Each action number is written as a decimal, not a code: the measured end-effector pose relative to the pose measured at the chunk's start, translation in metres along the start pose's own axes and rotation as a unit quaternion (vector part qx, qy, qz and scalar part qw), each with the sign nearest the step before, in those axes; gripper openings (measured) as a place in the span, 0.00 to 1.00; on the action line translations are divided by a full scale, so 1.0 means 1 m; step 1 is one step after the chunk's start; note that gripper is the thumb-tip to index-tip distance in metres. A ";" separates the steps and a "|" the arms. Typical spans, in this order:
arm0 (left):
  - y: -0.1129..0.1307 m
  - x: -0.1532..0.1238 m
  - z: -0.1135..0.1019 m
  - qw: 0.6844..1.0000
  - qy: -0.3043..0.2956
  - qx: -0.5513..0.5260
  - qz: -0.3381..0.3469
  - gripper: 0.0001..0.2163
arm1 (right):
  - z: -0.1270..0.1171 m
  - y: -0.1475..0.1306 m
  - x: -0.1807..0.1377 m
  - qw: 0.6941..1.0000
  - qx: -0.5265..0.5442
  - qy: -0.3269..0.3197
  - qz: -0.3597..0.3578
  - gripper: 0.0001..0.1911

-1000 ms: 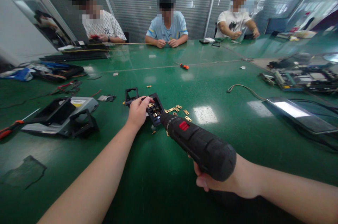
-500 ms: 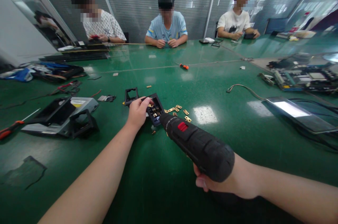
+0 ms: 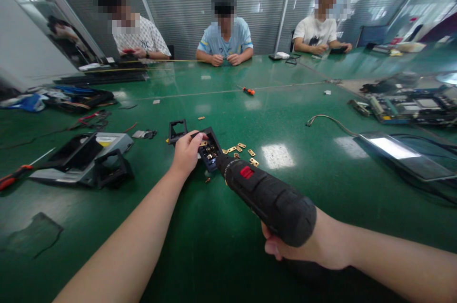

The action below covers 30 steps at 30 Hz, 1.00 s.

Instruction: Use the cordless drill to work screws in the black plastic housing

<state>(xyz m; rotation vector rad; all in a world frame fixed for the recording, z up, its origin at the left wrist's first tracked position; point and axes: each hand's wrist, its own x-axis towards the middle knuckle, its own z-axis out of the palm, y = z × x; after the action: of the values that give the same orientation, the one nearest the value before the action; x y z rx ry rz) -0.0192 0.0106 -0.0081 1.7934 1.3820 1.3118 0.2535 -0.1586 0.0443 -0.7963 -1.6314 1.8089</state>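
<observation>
My left hand is closed on the left side of a black plastic housing, which holds brass-coloured parts inside. In my right hand is a black cordless drill with a red switch on top. Its nose points into the housing; the bit and whatever it touches are hidden from me. Several small brass plates with holes lie just right of the housing. Behind my left hand is a black square frame. A tiny brass-coloured piece lies at the housing's near edge.
At left are a metal-and-black casing, another black frame and an orange-handled screwdriver. A smaller screwdriver lies mid-table. On the right are a flat lit panel with cables and circuit boards. Three people sit across the table.
Almost nothing differs. The drill and both hands hold nearly the same position, with the drill's nose still at the housing.
</observation>
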 end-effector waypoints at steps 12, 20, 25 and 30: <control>0.007 -0.001 -0.002 1.000 -0.010 0.024 0.017 0.17 | 0.000 -0.002 -0.001 1.000 0.000 0.002 -0.001 0.13; 0.003 0.001 -0.001 0.999 -0.021 -0.015 0.021 0.17 | -0.001 -0.006 0.000 0.999 -0.023 0.004 0.025 0.14; 0.002 0.001 0.000 0.999 -0.023 -0.038 0.018 0.18 | -0.001 -0.006 0.001 0.999 -0.032 0.009 -0.019 0.12; -0.002 0.001 0.002 0.997 -0.029 -0.072 -0.010 0.18 | -0.002 -0.003 0.000 1.000 -0.022 0.004 -0.019 0.12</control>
<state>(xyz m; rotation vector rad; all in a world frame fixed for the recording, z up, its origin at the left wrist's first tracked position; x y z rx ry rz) -0.0184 0.0129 -0.0103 1.7030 1.2389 1.3039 0.2547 -0.1574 0.0474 -0.7858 -1.6743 1.7466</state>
